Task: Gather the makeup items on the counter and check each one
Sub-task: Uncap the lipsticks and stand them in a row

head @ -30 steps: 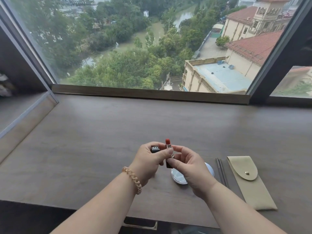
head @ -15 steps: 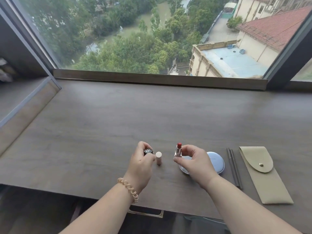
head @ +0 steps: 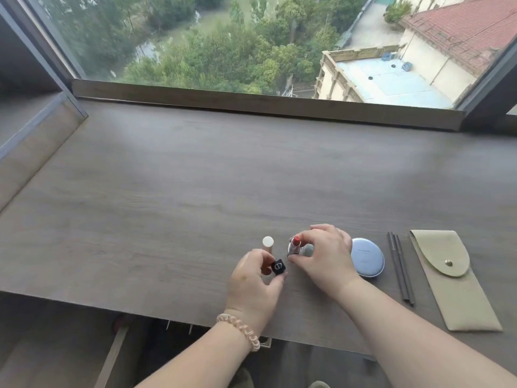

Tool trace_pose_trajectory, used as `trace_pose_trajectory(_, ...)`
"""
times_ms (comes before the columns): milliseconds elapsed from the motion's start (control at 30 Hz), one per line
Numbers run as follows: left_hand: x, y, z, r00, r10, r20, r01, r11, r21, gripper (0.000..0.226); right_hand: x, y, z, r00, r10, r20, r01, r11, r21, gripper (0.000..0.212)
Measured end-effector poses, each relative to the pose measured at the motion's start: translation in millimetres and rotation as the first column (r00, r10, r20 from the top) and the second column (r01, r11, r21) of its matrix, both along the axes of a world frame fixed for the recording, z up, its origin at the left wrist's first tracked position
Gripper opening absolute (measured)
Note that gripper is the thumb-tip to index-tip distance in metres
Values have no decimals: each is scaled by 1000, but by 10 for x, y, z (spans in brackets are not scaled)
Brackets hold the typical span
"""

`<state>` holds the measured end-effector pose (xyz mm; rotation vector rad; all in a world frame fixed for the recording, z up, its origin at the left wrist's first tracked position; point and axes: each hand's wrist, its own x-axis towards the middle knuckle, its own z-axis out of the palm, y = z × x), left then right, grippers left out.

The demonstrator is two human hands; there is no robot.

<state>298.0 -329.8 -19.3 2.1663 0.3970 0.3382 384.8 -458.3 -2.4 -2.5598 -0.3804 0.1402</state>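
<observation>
- Left grip [head: 251, 284] pinches the black lipstick cap [head: 278, 267]; right grip [head: 326, 259] holds the open red lipstick [head: 295, 245] upright, low over the table [head: 167, 205].
- Recapping seems next; compact [head: 367, 257], pencils [head: 400, 271] and pouch [head: 458, 292] look unchecked.

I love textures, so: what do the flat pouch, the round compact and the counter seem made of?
Pouch: matte olive-beige suede or faux leather, soft-looking, unshiny, with a small brass-coloured metal snap.
Compact: probably smooth plastic, pale blue, lid with soft sheen; coated metal is possible.
Counter: grey-brown wood or wood-look laminate, matte, with visible grain lines.
</observation>
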Motion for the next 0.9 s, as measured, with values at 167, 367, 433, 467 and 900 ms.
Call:
trace_pose_trajectory(167, 53, -128, -108, 1000, 2, 21, -3, 999, 43, 24, 90, 13, -19, 998, 32, 52, -30, 999, -29, 21)
trace_pose_trajectory(367, 151, -204, -164, 997, 74, -24, -72, 995, 67, 23, 158, 20, -49, 996, 90, 27, -88, 992, -92, 17)
trace_pose_trajectory(433, 164, -210, -166, 997, 77, -22, -75, 994, 77, 24, 173, 20, -66, 996, 84, 14, -83, 992, -92, 15)
trace_pose_trajectory(467, 167, -211, -166, 997, 74, -19, -73, 994, 80, 25, 184, 14, -72, 996, 84, 11, -82, 993, -90, 15)
trace_pose_trajectory(900, 18, -135, 39, 984, 113, 135, -123, 990, 70, 21, 130, -87, 51, 994, 99, -46, -104, 987, -123, 56)
